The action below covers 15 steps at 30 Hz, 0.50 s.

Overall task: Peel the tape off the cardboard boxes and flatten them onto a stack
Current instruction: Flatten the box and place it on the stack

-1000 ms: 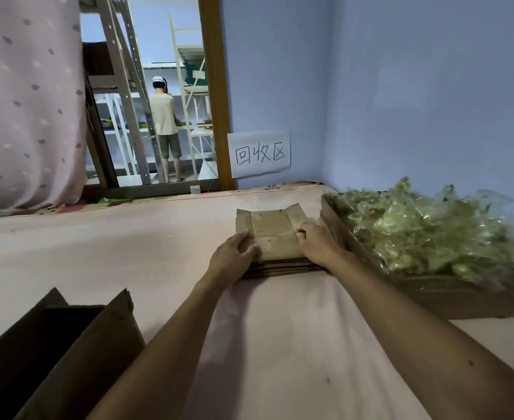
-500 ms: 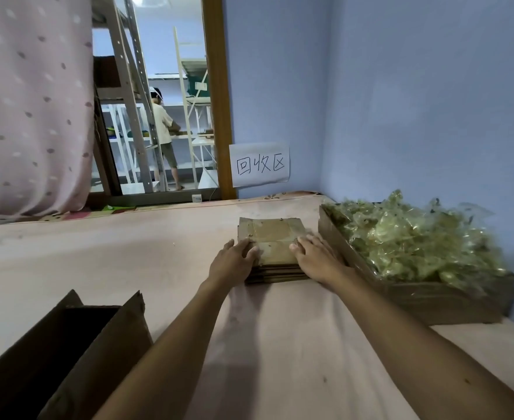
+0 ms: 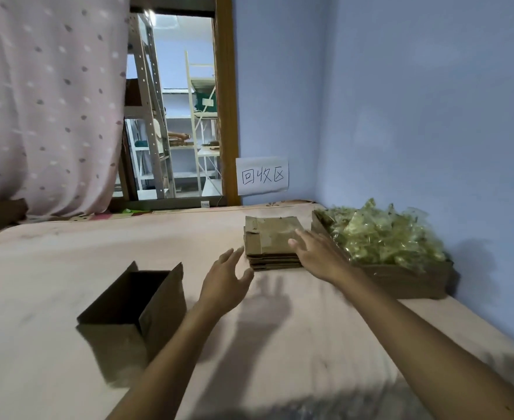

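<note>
Now both hands are empty. The left hand (image 3: pixel 225 283) hovers over the table (image 3: pixel 67 253) with its fingers spread and straight, just beside the near left corner of the stack of flattened cardboard (image 3: pixel 270 244), which lies at twelve o'clock from the person. The right hand (image 3: pixel 316 253) is flat and relaxed at the stack's near right corner; whether its fingertips touch the top sheet I cannot tell.

The stack looks settled and fairly square, so the step in hand is probably fetching the next piece. That is the open cardboard box (image 3: pixel 128 313), which stands upright at ten o'clock, well apart from the stack, with its flaps raised. To do this well, take it by two opposite walls, since thin board buckles under a one-sided pinch. Check the bottom seam for tape before pressing it flat; from here that seam is hidden.

At two o'clock a cardboard tray (image 3: pixel 401 281) heaped with crumpled tape (image 3: pixel 386 237) sits just beside the stack, so the right side is crowded and a loose strip could catch a sleeve or finger. A paper sign (image 3: pixel 261 175) hangs on the wall at twelve o'clock, beyond the stack. A spotted curtain (image 3: pixel 46 101) hangs at ten o'clock, farther back.
</note>
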Tool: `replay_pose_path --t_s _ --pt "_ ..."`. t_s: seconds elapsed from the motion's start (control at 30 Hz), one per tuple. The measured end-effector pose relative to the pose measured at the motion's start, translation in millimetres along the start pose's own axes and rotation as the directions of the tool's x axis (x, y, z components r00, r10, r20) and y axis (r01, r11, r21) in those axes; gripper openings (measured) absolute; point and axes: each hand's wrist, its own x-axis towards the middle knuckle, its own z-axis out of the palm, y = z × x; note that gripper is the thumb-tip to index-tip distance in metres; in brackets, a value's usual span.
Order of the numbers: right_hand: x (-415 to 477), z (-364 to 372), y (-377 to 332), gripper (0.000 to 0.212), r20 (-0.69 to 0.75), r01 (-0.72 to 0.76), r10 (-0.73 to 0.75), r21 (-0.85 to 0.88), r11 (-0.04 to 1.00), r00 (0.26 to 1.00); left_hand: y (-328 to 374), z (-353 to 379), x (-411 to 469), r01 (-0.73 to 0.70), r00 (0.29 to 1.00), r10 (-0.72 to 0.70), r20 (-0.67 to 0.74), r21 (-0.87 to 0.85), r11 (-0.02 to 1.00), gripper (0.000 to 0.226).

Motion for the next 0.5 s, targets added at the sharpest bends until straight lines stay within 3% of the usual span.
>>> replay_pose_path --t_s 0.2,0.5 --pt "-77 7 -18 0.061 0.034 0.035 -0.036 0.023 0.999 0.999 -1 -18 -112 -0.067 0.998 0.066 -0.021 -0.047 0.997 0.062" --pt "-135 27 -47 0.055 0.036 0.170 -0.173 0.083 0.982 0.984 -23 -34 -229 -0.007 0.989 -0.014 -0.146 -0.141 0.990 0.057"
